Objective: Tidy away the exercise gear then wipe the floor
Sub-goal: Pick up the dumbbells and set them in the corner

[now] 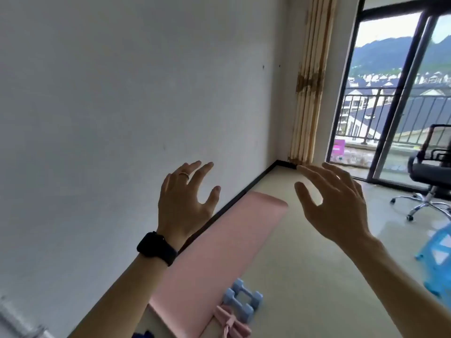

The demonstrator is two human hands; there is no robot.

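Observation:
A pink exercise mat (219,250) lies flat on the beige floor along the white wall. Two light blue dumbbells (242,300) sit at its near right edge, and a pink strap (231,323) lies just in front of them. My left hand (185,203), with a ring and a black wristband, is raised in the air above the mat's left side, fingers spread and empty. My right hand (334,203) hovers to the right of the mat's far end, also open and empty. Both hands are well above the floor and touch nothing.
A black office chair (429,174) on a chrome base stands at the right by the sliding balcony door (390,93). A blue plastic stool (439,259) sits at the right edge. A beige curtain (310,81) hangs in the corner. A dark blue object (144,334) peeks in at the bottom.

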